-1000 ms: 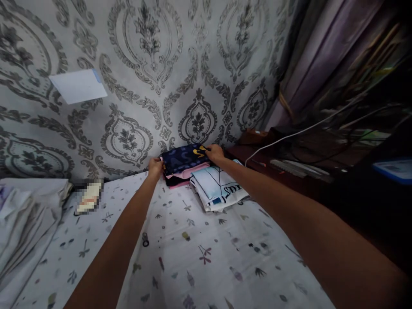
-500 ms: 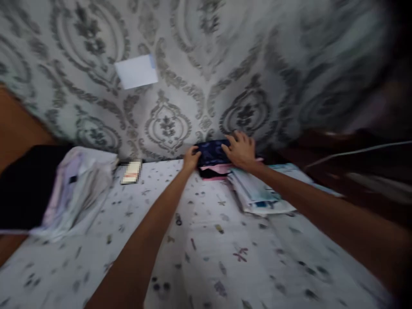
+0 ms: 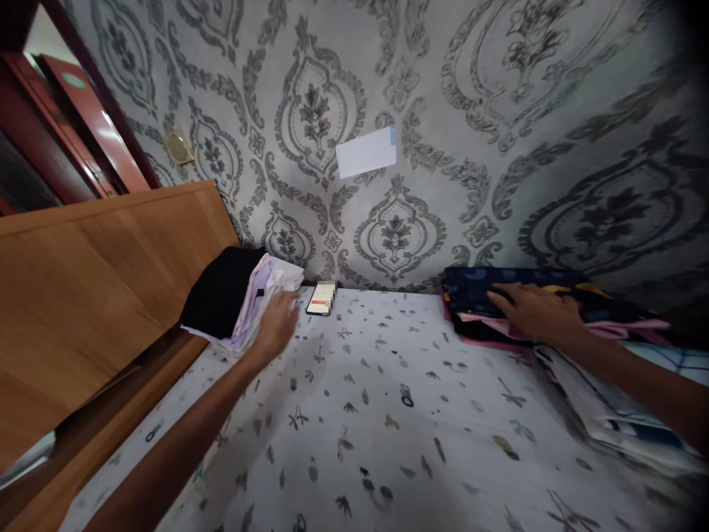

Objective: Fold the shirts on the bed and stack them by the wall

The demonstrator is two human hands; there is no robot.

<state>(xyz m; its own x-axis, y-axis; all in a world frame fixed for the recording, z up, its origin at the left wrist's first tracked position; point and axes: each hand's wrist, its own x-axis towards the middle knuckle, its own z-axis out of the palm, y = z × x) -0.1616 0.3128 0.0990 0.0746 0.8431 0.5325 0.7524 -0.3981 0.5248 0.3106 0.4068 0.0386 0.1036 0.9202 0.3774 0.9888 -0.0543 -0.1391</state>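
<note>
My right hand (image 3: 535, 310) rests on a dark navy folded cloth (image 3: 470, 290) with a yellow pattern, its fingers spread and not wrapped round anything. Pink and black folded fabric (image 3: 481, 331) shows under the navy layer. At the left, my left hand (image 3: 277, 324) is held out beside a stack of folded clothes, its fingers loosely apart and nothing visible in them. That stack has a black garment (image 3: 224, 292) on the outside and lilac and white fabric (image 3: 255, 299) towards my hand. Whether my left fingers touch the white cloth, I cannot tell.
A lit phone (image 3: 321, 299) lies by the wall, just right of my left hand. More pale folded cloth (image 3: 609, 414) lies under my right forearm. The patterned sheet (image 3: 377, 414) covers the bed. A wooden headboard (image 3: 127, 273) bounds the left side; a white card (image 3: 366, 152) is on the wallpaper.
My left hand has let go of the navy cloth and moved left to the other clothes stack. My right hand stays on the navy cloth. The view has swung left.
</note>
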